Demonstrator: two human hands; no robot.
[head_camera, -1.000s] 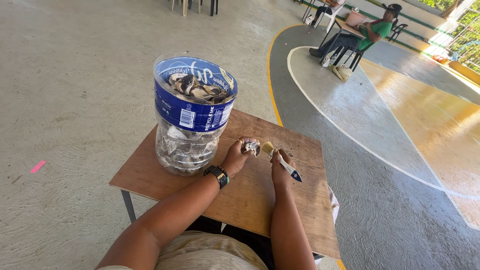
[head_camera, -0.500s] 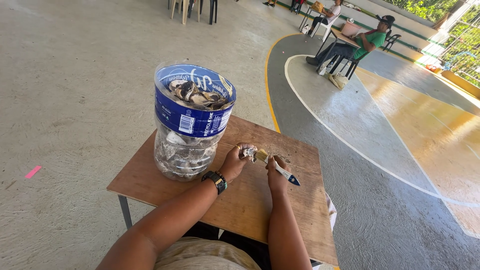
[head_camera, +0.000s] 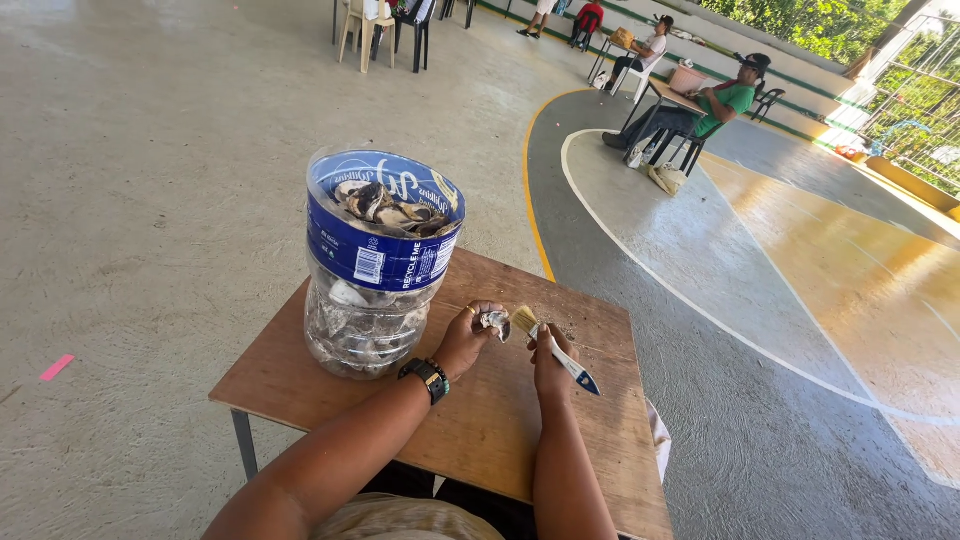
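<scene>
- Since a moment ago, both hands have stayed close together over the worktop (head_camera: 500, 430), and the brush now points up and left toward the shell.
- Left hand (head_camera: 468, 338) is closed around a small grey shell (head_camera: 494, 320), pinched between thumb and fingers.
- That shell sits at the fingertips, just right of the left hand and touching the brush hairs.
- Right hand (head_camera: 549, 362) is gripping a brush (head_camera: 552, 345) with a white and blue handle.
- Brush hairs stick out above the right hand, and the handle tip pokes out to its right.
- A black watch (head_camera: 426, 377) sits on the left wrist.
- Just left of the left hand stands a big clear jug (head_camera: 375, 270) with a blue band and its top cut off.
- More shells (head_camera: 385, 203) fill the jug up to the rim.
- A little dust and crumbs (head_camera: 565, 328) lie on the wood just past the right hand.
- Far past both hands, a person in a green shirt (head_camera: 722, 100) sits at another small table.
- Chairs (head_camera: 385, 25) stand far away on the grey floor.
</scene>
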